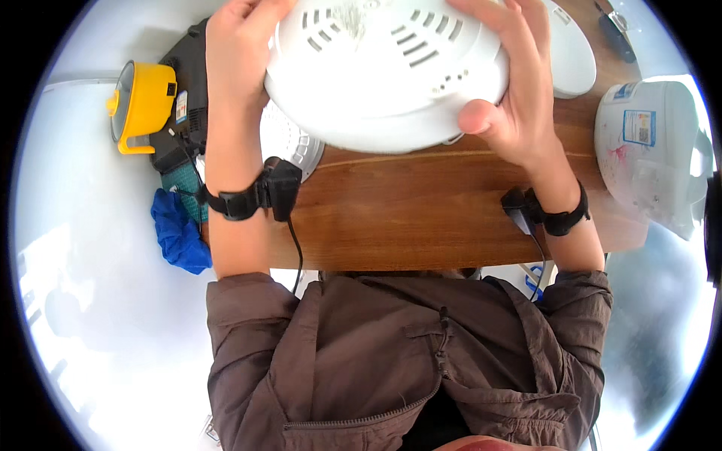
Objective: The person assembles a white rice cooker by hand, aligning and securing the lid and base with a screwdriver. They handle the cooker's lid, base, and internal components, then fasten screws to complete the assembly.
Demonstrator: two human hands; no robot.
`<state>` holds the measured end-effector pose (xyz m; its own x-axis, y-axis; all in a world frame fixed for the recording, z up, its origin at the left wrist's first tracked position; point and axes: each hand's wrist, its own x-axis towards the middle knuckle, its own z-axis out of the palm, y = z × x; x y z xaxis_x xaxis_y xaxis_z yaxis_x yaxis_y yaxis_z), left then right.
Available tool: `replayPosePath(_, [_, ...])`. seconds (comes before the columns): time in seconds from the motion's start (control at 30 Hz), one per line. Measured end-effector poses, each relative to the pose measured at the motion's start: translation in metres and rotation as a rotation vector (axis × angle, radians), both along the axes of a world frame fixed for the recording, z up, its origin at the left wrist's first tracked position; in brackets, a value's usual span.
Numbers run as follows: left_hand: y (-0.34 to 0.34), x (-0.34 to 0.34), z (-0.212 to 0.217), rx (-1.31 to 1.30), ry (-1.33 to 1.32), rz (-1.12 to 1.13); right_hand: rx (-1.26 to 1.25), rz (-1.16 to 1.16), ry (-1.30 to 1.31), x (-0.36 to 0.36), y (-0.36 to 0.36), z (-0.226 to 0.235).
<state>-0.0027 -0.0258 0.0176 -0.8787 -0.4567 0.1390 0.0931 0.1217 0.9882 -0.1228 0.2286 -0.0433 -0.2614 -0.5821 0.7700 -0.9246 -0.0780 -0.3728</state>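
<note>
Left grip: my left hand (242, 34) is closing around the left edge of the white vented housing (376, 98); the picture's top edge is cutting off part of my fingers.
Right grip: my right hand (519, 98) is gripping the right side, fingers reaching over the vented face, thumb lying near the lower rim.
Housing: I am holding it up above the wooden table (406, 214), its slots and small holes facing the camera.
Labels on the white container: a blue-bordered sticker (638, 128) is clinging to the side of the white container (658, 161) at the right, its print staying too small for reading; a pink-red smear is showing below.
Label on the black case: a pale sticker with blue (181, 107) is sitting on the black case (194, 83), its print blurring too.
Beside the case: a yellow pot (149, 98) is showing its black socket.
Under my left forearm: a white slotted disc (289, 143) is lying on the table.
</note>
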Motion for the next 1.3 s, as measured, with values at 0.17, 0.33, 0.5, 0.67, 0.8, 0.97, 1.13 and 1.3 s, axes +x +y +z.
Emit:
replayPosePath(0.17, [-0.008, 0.002, -0.004, -0.038, 0.033, -0.023, 0.067, -0.072, -0.073, 0.010, 0.001, -0.002])
replayPosePath(0.33, [-0.013, -0.005, -0.014, -0.030, 0.079, -0.088, -0.115, 0.278, -0.567, 0.036, -0.004, 0.003])
replayPosePath(0.5, [-0.010, 0.001, -0.011, -0.128, 0.116, -0.053, -0.130, 0.109, -0.578, 0.035, -0.012, -0.004])
replayPosePath(0.67, [-0.009, 0.002, -0.010, -0.198, 0.133, -0.028, -0.133, 0.108, -0.421, 0.033, -0.014, -0.007])
replayPosePath(0.8, [-0.013, -0.004, -0.018, -0.152, 0.162, -0.054, -0.160, 0.099, -0.423, 0.045, -0.015, -0.001])
replayPosePath(0.97, [-0.001, 0.001, -0.015, -0.205, 0.229, 0.138, -0.224, 0.006, -0.527, 0.043, -0.026, -0.005])
replayPosePath(1.13, [-0.008, 0.001, -0.030, -0.178, 0.292, 0.279, -0.203, 0.079, -0.427, 0.041, -0.022, -0.006])
replayPosePath(1.3, [-0.001, 0.017, -0.034, -0.268, 0.425, 0.273, -0.226, 0.084, -0.332, 0.032, -0.028, -0.010])
